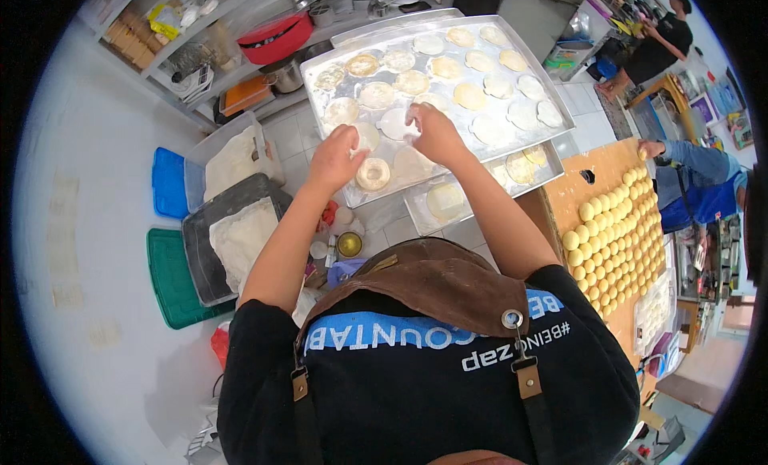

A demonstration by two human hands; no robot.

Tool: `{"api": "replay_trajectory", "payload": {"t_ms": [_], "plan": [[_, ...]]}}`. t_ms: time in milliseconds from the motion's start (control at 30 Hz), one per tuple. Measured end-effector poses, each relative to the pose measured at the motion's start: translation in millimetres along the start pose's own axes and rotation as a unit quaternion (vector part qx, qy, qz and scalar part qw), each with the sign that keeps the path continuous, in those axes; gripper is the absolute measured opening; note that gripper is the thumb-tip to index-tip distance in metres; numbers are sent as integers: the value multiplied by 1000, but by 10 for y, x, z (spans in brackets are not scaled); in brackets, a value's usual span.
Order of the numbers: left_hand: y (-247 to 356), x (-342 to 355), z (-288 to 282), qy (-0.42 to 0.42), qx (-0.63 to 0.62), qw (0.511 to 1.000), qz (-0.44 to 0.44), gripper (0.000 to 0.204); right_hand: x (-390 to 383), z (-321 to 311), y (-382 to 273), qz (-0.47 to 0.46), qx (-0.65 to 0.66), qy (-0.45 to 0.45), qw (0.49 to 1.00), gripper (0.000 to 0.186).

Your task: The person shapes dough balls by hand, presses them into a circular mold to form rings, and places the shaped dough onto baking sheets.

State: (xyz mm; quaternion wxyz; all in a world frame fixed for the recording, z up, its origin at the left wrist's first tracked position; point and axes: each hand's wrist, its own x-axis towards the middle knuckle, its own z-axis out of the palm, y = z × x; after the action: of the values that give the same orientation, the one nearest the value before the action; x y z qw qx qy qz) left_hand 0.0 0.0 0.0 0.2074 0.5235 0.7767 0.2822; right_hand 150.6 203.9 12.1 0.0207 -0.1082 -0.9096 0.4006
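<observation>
Floury flat dough rounds lie in rows on a large metal tray (560, 105). My left hand (334, 155) is over the tray's near left part, fingers curled with a gap to the thumb, beside a pale dough round (367, 135). Just below that hand sits a ring-shaped piece (373, 175) with a raised rim. My right hand (436, 135) is bent over the tray, thumb and fingers apart, at the edge of another dough round (393, 124). Whether its fingertips touch that round is hard to tell. Neither hand visibly holds anything.
A second tray (422, 217) sits under the near edge. At right, a wooden table (572, 195) bears rows of yellow dough balls (612, 241), with a person in blue (696, 185) beside it. Floury bins (200, 257) stand at left. Another person (668, 41) is farther back.
</observation>
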Motion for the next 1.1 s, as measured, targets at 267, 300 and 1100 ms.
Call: {"api": "replay_trajectory", "payload": {"t_ms": [267,300,1100], "plan": [[659,172,67,41,296,953,-58,95,-577,-149,13,94,-216,116,965,71],[609,193,68,37,284,957,-45,97,-696,-200,107,116,-140,139,974,70],[3072,-36,2252,223,16,908,355,61,-8742,697,1212,631,-118,655,399,25]]}}
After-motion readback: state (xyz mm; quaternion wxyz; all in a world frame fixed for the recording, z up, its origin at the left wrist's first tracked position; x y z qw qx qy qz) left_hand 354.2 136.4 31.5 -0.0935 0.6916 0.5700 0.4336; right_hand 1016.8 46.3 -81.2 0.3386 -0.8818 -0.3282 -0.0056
